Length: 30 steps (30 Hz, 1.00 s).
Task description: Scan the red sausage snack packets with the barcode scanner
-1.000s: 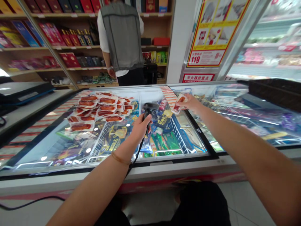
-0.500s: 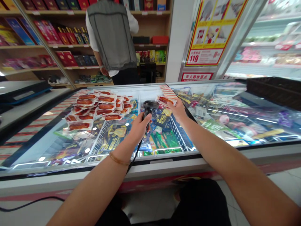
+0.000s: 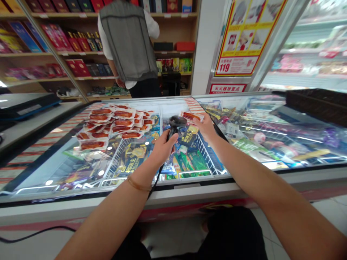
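Left hand point(image 3: 163, 146): closed round the handle of the scanner point(image 3: 177, 122), perhaps aiming its head.
Right hand point(image 3: 206, 128): pinches one end of the sausage packet point(image 3: 190, 116), likely keeping its face clear, near the far edge of the freezer point(image 3: 217, 190).

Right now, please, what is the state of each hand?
Left hand: closed, holding a black handheld scanner.
Right hand: closed, holding a packaged sausage near one end.
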{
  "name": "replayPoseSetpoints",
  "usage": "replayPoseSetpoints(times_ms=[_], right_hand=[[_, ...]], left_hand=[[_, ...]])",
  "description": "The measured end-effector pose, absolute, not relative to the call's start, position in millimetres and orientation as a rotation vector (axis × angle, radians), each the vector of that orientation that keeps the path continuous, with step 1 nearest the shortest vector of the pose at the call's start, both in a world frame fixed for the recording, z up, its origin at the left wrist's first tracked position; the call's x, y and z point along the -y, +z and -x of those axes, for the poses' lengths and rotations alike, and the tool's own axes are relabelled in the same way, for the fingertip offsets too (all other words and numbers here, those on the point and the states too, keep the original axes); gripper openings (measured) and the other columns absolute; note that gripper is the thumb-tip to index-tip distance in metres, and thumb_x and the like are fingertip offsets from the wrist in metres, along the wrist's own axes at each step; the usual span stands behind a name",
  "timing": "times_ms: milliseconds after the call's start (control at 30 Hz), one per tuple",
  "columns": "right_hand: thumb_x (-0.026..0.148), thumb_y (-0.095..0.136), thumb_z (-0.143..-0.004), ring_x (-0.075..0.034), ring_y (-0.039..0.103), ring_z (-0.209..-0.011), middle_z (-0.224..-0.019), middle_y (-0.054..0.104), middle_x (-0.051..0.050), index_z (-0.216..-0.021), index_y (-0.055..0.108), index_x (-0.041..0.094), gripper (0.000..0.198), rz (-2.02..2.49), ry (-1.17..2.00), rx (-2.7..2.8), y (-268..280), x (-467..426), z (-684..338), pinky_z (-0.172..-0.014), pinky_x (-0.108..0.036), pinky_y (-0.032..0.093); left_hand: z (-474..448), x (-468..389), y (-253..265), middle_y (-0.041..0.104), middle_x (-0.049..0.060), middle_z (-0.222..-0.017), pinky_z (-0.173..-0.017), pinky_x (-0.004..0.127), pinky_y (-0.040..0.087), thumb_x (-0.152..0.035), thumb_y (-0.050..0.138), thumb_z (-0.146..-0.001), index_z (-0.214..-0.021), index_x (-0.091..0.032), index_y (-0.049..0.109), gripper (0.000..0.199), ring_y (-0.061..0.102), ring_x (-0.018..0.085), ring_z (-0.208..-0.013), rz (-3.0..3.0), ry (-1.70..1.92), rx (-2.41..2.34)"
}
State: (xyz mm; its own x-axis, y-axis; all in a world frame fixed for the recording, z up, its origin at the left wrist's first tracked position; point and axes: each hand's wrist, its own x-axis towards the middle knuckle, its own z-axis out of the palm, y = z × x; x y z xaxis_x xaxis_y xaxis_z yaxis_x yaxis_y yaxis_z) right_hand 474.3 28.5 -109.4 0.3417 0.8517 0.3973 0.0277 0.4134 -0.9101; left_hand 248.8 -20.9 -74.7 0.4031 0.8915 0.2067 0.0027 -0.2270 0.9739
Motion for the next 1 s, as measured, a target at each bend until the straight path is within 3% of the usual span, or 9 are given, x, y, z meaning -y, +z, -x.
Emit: replayPoseSetpoints(times_ms=[300,633,1000], right_hand=[[0.051,0.073,-0.07,-0.026,0.07,-0.094,-0.114,0.066,-0.01,-0.113,0.045,0.025,0.057,1.079,0.512,1.055,-118.7,-34.4,-476.8,-0.086,-0.049,0.058],[0.042,0.06,-0.077,-0.023,0.069,-0.083,-0.101,0.069,-0.009,-0.099,0.062,0.02,0.031,1.263,0.343,1.111,-117.3,-36.0,-474.1,-0.085,-0.046,0.057],[0.03,0.061,-0.079,-0.014,0.069,-0.07,-0.096,0.066,-0.002,-0.103,0.061,0.019,0.027,1.201,0.545,1.168,-49.5,-128.1,-357.8,-0.068,-0.032,0.058]], left_hand=[[-248.8,19.9,-76.1,0.055,-0.003,-0.072,-0.042,0.022,0.035,-0.049,0.062,-0.082,-0.097,-0.018,0.052,0.036,0.047,0.007,-0.043,-1.555,1.03,-0.866],[-243.7,28.1,-59.4,0.055,-0.004,-0.068,-0.038,0.021,0.034,-0.051,0.066,-0.078,-0.085,-0.019,0.049,0.036,0.046,0.007,-0.04,-1.141,1.146,-0.96],[-125.9,35.8,-15.8,0.057,-0.004,-0.068,-0.035,0.019,0.032,-0.055,0.073,-0.067,-0.083,-0.019,0.051,0.045,0.048,0.007,-0.041,-1.037,1.408,-1.02]])
